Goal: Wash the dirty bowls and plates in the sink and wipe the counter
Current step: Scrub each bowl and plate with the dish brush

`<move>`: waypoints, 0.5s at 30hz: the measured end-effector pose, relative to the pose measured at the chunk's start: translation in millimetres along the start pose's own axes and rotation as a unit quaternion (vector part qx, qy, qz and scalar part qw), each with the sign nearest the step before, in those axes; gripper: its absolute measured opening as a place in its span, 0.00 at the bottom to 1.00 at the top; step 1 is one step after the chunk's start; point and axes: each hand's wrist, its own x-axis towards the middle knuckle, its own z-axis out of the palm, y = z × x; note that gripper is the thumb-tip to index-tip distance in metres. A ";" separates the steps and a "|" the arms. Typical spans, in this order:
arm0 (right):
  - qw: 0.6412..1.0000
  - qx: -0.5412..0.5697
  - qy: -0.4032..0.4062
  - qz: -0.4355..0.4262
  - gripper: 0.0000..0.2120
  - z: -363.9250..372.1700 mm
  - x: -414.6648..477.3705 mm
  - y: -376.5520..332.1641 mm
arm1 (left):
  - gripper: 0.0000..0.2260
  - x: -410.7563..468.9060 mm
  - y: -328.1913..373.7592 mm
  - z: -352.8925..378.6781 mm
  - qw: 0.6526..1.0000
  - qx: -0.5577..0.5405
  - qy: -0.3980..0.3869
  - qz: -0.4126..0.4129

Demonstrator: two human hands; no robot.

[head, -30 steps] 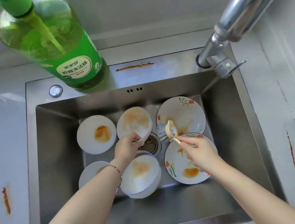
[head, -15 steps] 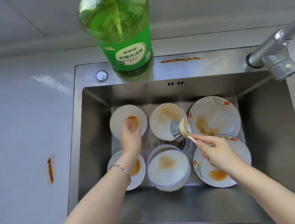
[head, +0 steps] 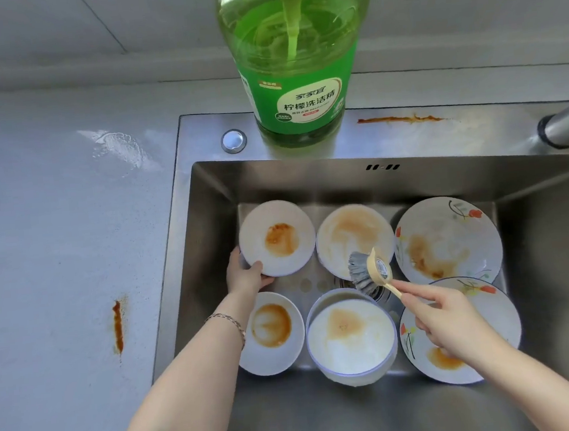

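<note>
Several dirty dishes lie in the steel sink point(head: 206, 201). My left hand point(head: 245, 275) grips the near-left rim of a small white plate point(head: 276, 238) with an orange stain, at the back left. My right hand point(head: 447, 318) holds a beige-handled dish brush point(head: 370, 271), its grey bristles over the near edge of the smeared middle dish point(head: 353, 236). A white bowl point(head: 350, 335) sits at the front middle, a small stained plate point(head: 272, 331) at the front left, and two flowered plates point(head: 446, 235) point(head: 490, 300) on the right.
A green dish soap bottle point(head: 298, 76) stands on the sink's back ledge beside a round steel cap point(head: 233, 140). Orange stains mark the ledge point(head: 402, 119) and the grey counter point(head: 118, 326) on the left. The tap point(head: 564, 125) rises at the right edge.
My left hand slid off the small back-left plate's stain to grip its near-left rim. The brush stays over the middle dish. The view has shifted left and closer.
</note>
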 end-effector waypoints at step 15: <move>0.978 0.174 0.039 -0.109 0.20 -23.1 -79.7 -45.9 | 0.24 -184.6 30.5 -37.1 0.987 0.021 -0.069 0.144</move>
